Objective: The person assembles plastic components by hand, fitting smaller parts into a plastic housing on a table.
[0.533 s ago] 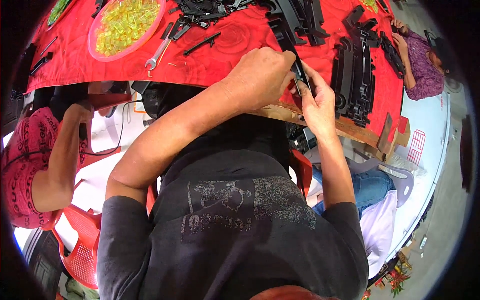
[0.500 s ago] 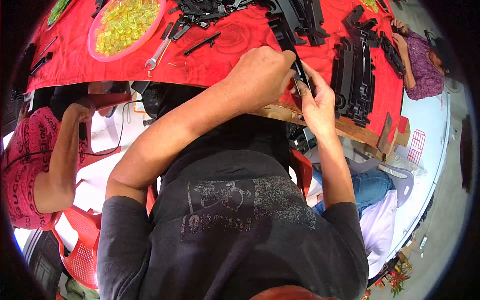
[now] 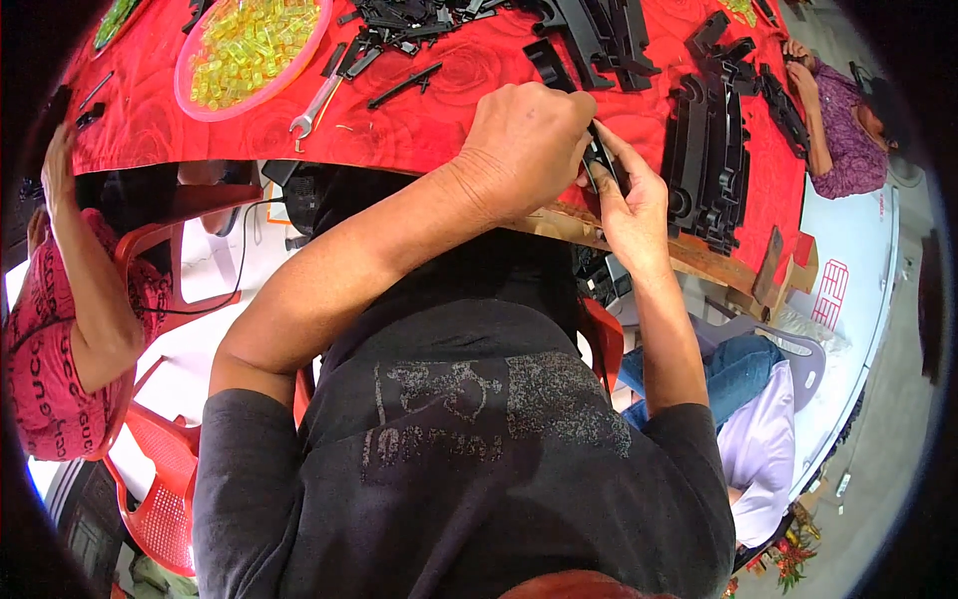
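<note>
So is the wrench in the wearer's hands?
No, the wrench lies on the red tablecloth, while the left hand and right hand hold a black part.

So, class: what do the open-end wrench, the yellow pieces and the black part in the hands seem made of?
Open-end wrench: metal, probably steel; its grey surface has a satin sheen.
Yellow pieces: likely plastic, glossy; they look translucent, with bright highlights.
Black part: perhaps smooth plastic, judging by its even dark surface; much is hidden, so metal remains possible.

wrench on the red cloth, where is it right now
In the head view, the wrench lies left of centre on the red tablecloth, between the pink tray and a thin black part.
</note>
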`<move>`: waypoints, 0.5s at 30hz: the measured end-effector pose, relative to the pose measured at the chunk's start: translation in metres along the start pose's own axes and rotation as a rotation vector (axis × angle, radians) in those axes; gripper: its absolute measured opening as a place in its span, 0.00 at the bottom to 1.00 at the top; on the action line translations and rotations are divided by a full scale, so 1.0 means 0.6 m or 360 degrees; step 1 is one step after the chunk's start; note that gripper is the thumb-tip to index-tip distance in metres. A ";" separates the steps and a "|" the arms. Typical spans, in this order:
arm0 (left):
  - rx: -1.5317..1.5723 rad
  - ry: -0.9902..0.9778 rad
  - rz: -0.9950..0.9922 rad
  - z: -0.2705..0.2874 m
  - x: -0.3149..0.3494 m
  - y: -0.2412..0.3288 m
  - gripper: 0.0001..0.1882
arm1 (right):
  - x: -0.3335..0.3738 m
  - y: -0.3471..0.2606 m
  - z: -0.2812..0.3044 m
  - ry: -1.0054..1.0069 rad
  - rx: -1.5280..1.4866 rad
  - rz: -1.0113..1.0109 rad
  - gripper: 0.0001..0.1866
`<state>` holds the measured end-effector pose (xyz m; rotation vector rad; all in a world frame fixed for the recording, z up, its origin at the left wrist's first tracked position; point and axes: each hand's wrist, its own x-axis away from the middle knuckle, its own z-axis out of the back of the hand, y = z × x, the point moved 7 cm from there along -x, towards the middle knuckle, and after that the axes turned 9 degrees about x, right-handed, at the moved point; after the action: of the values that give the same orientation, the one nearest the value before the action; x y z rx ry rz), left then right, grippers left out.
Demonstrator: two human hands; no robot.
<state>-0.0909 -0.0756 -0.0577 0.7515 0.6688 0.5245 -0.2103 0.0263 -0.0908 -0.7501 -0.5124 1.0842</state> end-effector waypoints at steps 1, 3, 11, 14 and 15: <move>-0.0009 -0.0012 0.0013 -0.001 0.000 -0.001 0.09 | -0.001 0.003 -0.001 -0.0018 -0.0035 -0.0041 0.23; -0.0002 -0.0009 0.0013 -0.001 -0.001 -0.003 0.09 | -0.001 0.006 -0.002 -0.0035 -0.0069 -0.0083 0.23; 0.0059 -0.0002 0.0051 -0.005 -0.007 -0.003 0.08 | -0.002 -0.001 0.003 -0.0006 -0.0119 -0.0066 0.23; 0.0026 0.0059 -0.0003 -0.007 -0.013 0.005 0.08 | -0.007 -0.004 0.009 0.0041 -0.0078 0.0010 0.23; 0.0026 0.0040 0.0006 -0.009 -0.013 0.007 0.08 | -0.006 -0.001 0.008 0.0041 -0.0079 0.0011 0.23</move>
<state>-0.1008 -0.0756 -0.0548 0.7625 0.6959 0.5334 -0.2150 0.0242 -0.0872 -0.8088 -0.5166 1.0703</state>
